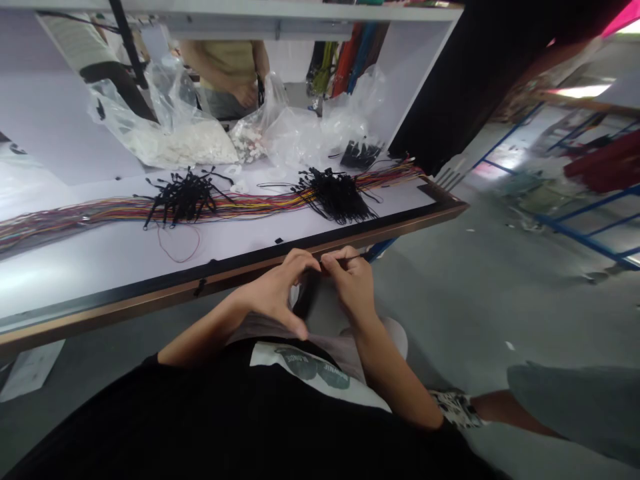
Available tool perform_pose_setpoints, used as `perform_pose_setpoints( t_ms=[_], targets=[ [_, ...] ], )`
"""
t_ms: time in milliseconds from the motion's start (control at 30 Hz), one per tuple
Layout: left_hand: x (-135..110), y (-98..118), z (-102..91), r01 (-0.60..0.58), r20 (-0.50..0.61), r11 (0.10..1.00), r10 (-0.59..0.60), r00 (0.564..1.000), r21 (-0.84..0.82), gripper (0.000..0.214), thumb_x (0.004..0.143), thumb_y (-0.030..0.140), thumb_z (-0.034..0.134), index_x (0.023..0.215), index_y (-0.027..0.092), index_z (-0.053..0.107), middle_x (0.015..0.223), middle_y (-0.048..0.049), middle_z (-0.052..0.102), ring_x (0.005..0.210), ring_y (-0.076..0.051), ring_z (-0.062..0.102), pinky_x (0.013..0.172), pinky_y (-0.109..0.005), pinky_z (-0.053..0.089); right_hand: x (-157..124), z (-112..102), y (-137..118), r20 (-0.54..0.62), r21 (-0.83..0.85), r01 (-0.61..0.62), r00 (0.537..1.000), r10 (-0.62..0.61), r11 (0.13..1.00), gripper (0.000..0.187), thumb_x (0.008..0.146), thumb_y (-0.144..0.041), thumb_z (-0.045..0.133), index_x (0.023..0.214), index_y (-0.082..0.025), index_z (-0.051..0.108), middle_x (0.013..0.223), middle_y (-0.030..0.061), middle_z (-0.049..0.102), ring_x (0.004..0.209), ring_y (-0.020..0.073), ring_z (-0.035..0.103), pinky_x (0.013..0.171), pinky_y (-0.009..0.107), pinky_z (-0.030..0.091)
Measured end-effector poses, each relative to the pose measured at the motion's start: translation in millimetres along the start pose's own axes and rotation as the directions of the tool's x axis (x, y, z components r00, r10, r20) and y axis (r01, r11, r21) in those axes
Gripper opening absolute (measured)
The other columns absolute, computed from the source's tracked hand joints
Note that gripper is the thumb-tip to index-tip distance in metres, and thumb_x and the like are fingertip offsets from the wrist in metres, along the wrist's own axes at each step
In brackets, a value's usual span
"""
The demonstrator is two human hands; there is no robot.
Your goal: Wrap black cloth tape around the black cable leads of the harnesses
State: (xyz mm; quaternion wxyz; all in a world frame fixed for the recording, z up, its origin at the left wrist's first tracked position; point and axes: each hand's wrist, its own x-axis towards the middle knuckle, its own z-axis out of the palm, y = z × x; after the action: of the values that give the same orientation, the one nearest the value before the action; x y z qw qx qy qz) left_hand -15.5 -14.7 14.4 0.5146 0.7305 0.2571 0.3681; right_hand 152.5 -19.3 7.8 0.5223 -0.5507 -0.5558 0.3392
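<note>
My left hand and my right hand meet just below the front edge of the white worktable, over my lap. Both pinch a thin black tie between their fingertips. On the table above them lies a long bundle of coloured wires. Two heaps of black ties rest on the bundle, one at the left and one at the right.
Clear plastic bags of small white parts stand at the back of the table, with a dark bagful to the right. Another person's torso shows behind the bench. A single red wire loops on the tabletop. Blue racks stand at right.
</note>
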Motion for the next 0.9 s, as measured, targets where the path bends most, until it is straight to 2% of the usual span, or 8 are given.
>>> perform_pose_setpoints(
  t_ms=[67, 167, 300, 400, 533, 633, 767, 900],
  targets=[
    [2, -3, 0.2, 0.004, -0.006, 0.993, -0.003, 1.0, 0.12, 0.061, 0.042, 0.042, 0.082, 0.092, 0.019, 0.056, 0.096, -0.0044, 0.05, 0.084, -0.016, 0.048, 0.07, -0.028, 0.044, 0, -3, -2, 0.032, -0.045, 0.126, 0.992, -0.124, 0.991, 0.015, 0.07, -0.031, 0.063, 0.061, -0.021, 0.057, 0.066, -0.0006, 0.063, 0.066, 0.0151, 0.059, 0.067, 0.03, 0.045],
    [10, -11, 8.0, 0.11, -0.347, 0.967, -0.025, 0.938, 0.228, 0.017, 0.069, 0.028, 0.065, 0.075, 0.018, 0.053, 0.077, 0.0001, 0.051, 0.071, -0.012, 0.047, 0.067, -0.026, 0.042, -1, -4, -6, 0.037, -0.067, 0.265, 0.964, -0.263, 0.962, 0.014, 0.072, -0.029, 0.061, 0.061, -0.021, 0.056, 0.071, -0.0006, 0.061, 0.074, 0.0155, 0.057, 0.071, 0.03, 0.044],
    [16, -15, 20.6, 0.103, -0.462, 0.961, 0.028, 0.887, 0.256, 0.01, 0.069, 0.014, 0.057, 0.063, 0.018, 0.051, 0.065, 0.0017, 0.052, 0.067, -0.012, 0.051, 0.069, -0.026, 0.043, -2, -1, -8, 0.1, -0.121, 0.24, 0.968, -0.229, 0.963, 0.01, 0.077, -0.029, 0.056, 0.07, -0.022, 0.057, 0.071, -0.0008, 0.062, 0.07, 0.0151, 0.057, 0.067, 0.029, 0.045],
    [17, -9, 22.1, 0.118, -0.516, 0.989, -0.058, 0.855, 0.085, 0.01, 0.066, 0.015, 0.06, 0.07, 0.018, 0.052, 0.067, 0.0021, 0.054, 0.067, -0.011, 0.053, 0.067, -0.025, 0.044, -3, 2, -5, 0.054, -0.218, 0.249, 0.968, -0.244, 0.943, 0.013, 0.079, -0.032, 0.054, 0.07, -0.022, 0.056, 0.072, 0.0005, 0.063, 0.071, 0.0163, 0.059, 0.066, 0.03, 0.046],
    [19, -2, 16.1, 0.208, -0.352, 0.915, -0.332, 0.875, -0.346, 0.026, 0.067, 0.036, 0.063, 0.074, 0.017, 0.048, 0.056, 0.0047, 0.046, 0.047, -0.007, 0.044, 0.045, -0.02, 0.035, -8, 5, -1, 0.039, -0.251, 0.348, 0.936, -0.349, 0.903, 0.015, 0.08, -0.034, 0.054, 0.07, -0.023, 0.055, 0.079, 0.0035, 0.068, 0.076, 0.0182, 0.062, 0.069, 0.032, 0.047],
    [17, -2, 12.5, 0.266, -0.212, 0.839, -0.402, 0.891, -0.475, 0.03, 0.07, 0.045, 0.058, 0.068, 0.017, 0.045, 0.05, 0.0059, 0.038, 0.041, -0.006, 0.036, 0.04, -0.02, 0.026, -9, 7, 0, 0.016, -0.187, 0.295, 0.955, -0.298, 0.937, 0.015, 0.079, -0.035, 0.056, 0.069, -0.024, 0.054, 0.079, 0.0036, 0.069, 0.074, 0.0182, 0.063, 0.068, 0.032, 0.048],
    [4, -1, 5.7, 0.106, -0.233, 0.942, -0.187, 0.954, -0.318, 0.044, 0.053, 0.041, 0.076, 0.08, 0.016, 0.052, 0.069, 0.0, 0.05, 0.062, -0.011, 0.048, 0.054, -0.024, 0.039, 0, 2, -2, -0.097, -0.062, 0.043, 0.994, -0.049, 0.997, 0.019, 0.077, -0.039, 0.056, 0.068, -0.022, 0.053, 0.059, -0.0009, 0.063, 0.056, 0.0161, 0.06, 0.059, 0.03, 0.047],
    [-1, -1, -3.3, 0.019, 0.007, 0.998, -0.019, 1.0, -0.053, 0.079, 0.031, 0.043, 0.085, 0.099, 0.018, 0.055, 0.097, -0.006, 0.053, 0.086, -0.019, 0.051, 0.071, -0.028, 0.044, 8, -9, -11, 0.016, -0.127, 0.076, 0.997, -0.075, 0.989, 0.018, 0.074, -0.036, 0.061, 0.065, -0.021, 0.056, 0.055, -0.0029, 0.061, 0.053, 0.014, 0.057, 0.061, 0.03, 0.045]
  ],
)
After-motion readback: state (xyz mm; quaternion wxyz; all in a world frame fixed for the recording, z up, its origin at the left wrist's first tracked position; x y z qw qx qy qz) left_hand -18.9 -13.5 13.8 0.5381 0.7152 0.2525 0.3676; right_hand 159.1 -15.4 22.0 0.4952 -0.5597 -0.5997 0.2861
